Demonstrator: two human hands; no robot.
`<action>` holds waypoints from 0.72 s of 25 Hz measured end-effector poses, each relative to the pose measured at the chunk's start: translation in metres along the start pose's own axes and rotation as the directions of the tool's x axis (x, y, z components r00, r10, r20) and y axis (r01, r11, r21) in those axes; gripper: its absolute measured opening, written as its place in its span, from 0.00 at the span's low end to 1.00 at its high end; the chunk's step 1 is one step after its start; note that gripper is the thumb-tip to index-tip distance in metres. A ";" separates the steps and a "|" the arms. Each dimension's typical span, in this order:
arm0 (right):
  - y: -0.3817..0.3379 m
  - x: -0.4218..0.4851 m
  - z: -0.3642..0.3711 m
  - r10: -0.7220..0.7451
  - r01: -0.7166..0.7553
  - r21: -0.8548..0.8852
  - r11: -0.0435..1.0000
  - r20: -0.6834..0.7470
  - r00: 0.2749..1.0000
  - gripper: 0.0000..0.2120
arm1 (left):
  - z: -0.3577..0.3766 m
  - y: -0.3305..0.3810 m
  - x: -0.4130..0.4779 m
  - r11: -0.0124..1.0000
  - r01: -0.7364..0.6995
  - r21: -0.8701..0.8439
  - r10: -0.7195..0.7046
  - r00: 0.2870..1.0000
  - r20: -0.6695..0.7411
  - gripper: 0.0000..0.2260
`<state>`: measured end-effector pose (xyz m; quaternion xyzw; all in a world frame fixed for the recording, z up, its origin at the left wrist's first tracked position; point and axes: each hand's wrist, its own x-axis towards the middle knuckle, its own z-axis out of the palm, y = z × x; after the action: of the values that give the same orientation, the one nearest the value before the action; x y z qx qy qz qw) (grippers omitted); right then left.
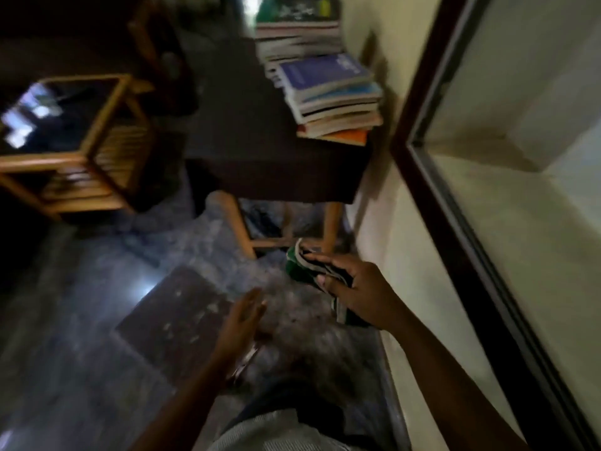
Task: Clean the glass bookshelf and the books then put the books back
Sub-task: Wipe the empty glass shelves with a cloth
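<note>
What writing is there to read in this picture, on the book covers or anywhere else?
Nothing can be read.
Blue book, top of the nearer stack: white lettering, too blurred to read.
Green book, top of the farther stack: pale marks, too blurred to read.
Striped cloth held in the right hand: no lettering visible.

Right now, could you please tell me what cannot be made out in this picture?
Head view:
- Books: titles unreadable from motion blur; the far stack is cut by the top edge.
- Cloth: partly covered by the right hand gripping it.
- Left hand: blurred by motion, fine detail lost.
- Glass bookshelf: cut by the right edge; interior unclear through the glass.
</note>
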<state>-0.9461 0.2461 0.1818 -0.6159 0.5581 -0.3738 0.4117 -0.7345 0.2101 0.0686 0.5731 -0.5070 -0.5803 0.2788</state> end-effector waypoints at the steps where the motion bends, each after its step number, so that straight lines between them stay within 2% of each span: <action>1: 0.003 0.004 0.016 0.000 0.000 0.004 1.000 0.067 0.998 0.19 | -0.020 -0.012 -0.014 0.999 0.046 0.010 -0.046 0.997 -0.056 0.16; 3: 0.007 0.016 0.055 -0.009 0.009 0.001 1.000 0.211 0.977 0.18 | -0.063 -0.043 -0.045 0.988 0.149 -0.031 -0.152 0.963 -0.223 0.16; 5: 0.009 0.030 0.092 -0.007 0.018 -0.029 0.999 0.318 0.948 0.17 | -0.099 -0.071 -0.074 0.968 0.216 -0.126 -0.248 0.895 -0.370 0.16; 8: 0.013 0.047 0.147 0.040 0.000 -0.091 0.996 0.446 0.894 0.17 | -0.137 -0.109 -0.107 0.907 0.297 -0.299 -0.413 0.767 -0.492 0.17; 11: 0.016 0.058 0.186 0.114 -0.040 -0.158 0.987 0.496 0.861 0.18 | -0.161 -0.133 -0.116 0.839 0.317 -0.443 -0.526 0.683 -0.507 0.16; 13: 0.015 0.064 0.211 0.184 -0.083 -0.217 0.973 0.500 0.846 0.17 | -0.176 -0.147 -0.113 0.777 0.316 -0.545 -0.593 0.659 -0.463 0.15; 16: 0.017 0.076 0.247 0.346 -0.243 -0.285 0.927 0.405 0.846 0.18 | -0.206 -0.172 -0.096 0.700 0.318 -0.640 -0.653 0.647 -0.393 0.13; 18: 0.026 0.083 0.260 0.466 -0.366 -0.325 0.872 0.322 0.824 0.18 | -0.216 -0.184 -0.077 0.678 0.351 -0.646 -0.674 0.648 -0.355 0.14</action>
<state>-0.7084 0.1859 0.0590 -0.5864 0.6286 -0.0707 0.5059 -0.4675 0.2829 -0.0320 0.7435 -0.0291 -0.5520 0.3764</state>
